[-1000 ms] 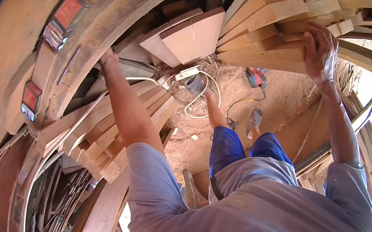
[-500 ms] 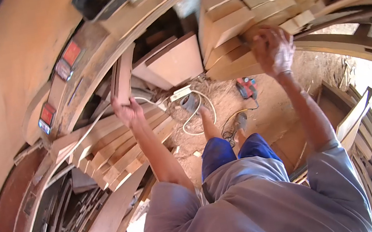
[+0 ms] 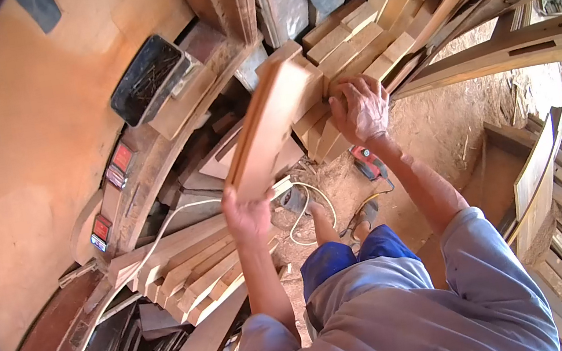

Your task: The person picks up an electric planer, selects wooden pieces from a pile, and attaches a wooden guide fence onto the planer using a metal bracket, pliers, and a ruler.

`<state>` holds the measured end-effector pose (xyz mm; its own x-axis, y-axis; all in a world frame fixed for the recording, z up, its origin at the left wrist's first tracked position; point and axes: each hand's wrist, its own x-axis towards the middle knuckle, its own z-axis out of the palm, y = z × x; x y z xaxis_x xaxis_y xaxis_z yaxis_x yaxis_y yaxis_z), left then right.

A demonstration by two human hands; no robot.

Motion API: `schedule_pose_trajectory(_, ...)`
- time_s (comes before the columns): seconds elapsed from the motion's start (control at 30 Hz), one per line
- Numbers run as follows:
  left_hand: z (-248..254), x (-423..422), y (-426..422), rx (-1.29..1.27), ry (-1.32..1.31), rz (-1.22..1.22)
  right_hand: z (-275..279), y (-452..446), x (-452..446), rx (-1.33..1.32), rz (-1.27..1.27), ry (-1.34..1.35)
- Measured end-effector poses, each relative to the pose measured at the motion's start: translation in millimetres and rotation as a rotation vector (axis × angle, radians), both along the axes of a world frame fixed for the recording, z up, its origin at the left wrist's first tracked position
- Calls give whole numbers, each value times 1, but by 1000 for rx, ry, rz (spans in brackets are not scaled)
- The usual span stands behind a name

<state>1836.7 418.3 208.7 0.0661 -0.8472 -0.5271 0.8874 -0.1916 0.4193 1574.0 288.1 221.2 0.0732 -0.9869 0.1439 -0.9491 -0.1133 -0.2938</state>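
My left hand point(image 3: 250, 214) is closed round the lower end of a wooden board point(image 3: 267, 137), which stands tilted up and to the right, its far end blurred. My right hand point(image 3: 363, 108) has its fingers apart and bent, over the near ends of stacked wooden blocks point(image 3: 350, 52). Whether it presses on them or only hovers is hard to see. Behind the raised board lean some flat panels point(image 3: 221, 152), partly hidden by it.
More planks point(image 3: 192, 265) lie piled at the left. A red power tool point(image 3: 366, 162) and a white cable point(image 3: 293, 236) rest on the dusty floor near my feet. On the bench sits a black tray point(image 3: 149, 78) of small items. A slotted beam point(image 3: 499, 57) crosses at right.
The board in my left hand has swung up and right, away from the leaning panels. My right hand has come lower and left in view, and the view itself has shifted.
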Motion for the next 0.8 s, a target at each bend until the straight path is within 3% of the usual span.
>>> schedule_pose_trajectory(0.07,10,-29,-51,-82,79,-100,0,0,1,-10,-14,1)
schedule_pose_trajectory(0.13,23,-63,-97,20,127,-103,-2,1,-1,-2,-14,-13)
schedule_pose_trajectory(0.17,12,-67,-117,-105,161,-288,0,0,-1,-6,-16,-14)
schedule_pose_trajectory(0.2,17,-80,-134,-101,76,-313,2,0,-1,8,-13,-35)
schedule_pose_trajectory(0.23,5,-83,-146,-82,-50,-425,4,0,0,25,-4,-59)
schedule_pose_trajectory(0.27,2,-90,-154,-73,-610,-421,6,-1,1,31,-19,-17)
schedule_pose_trajectory(0.33,6,-92,-153,-109,-1257,-425,6,-3,2,75,-32,25)
schedule_pose_trajectory(0.43,-22,-75,-121,-191,-1482,-329,4,-2,4,16,-23,91)
schedule_pose_trajectory(0.5,-18,-55,-96,-60,-1297,-354,-1,-2,3,20,-8,62)
schedule_pose_trajectory(0.57,-41,-27,-69,33,-1085,-214,-6,-2,1,27,-4,113)
schedule_pose_trajectory(0.6,-37,-11,-61,231,-1113,-262,-6,-2,1,36,2,115)
schedule_pose_trajectory(0.7,-136,56,-21,273,-1361,-103,-5,-3,-1,43,31,144)
schedule_pose_trajectory(0.73,-129,76,-20,376,-1417,-220,-7,-3,-3,70,24,133)
schedule_pose_trajectory(0.8,-187,118,-2,431,-1394,-217,-7,-2,-1,95,13,132)
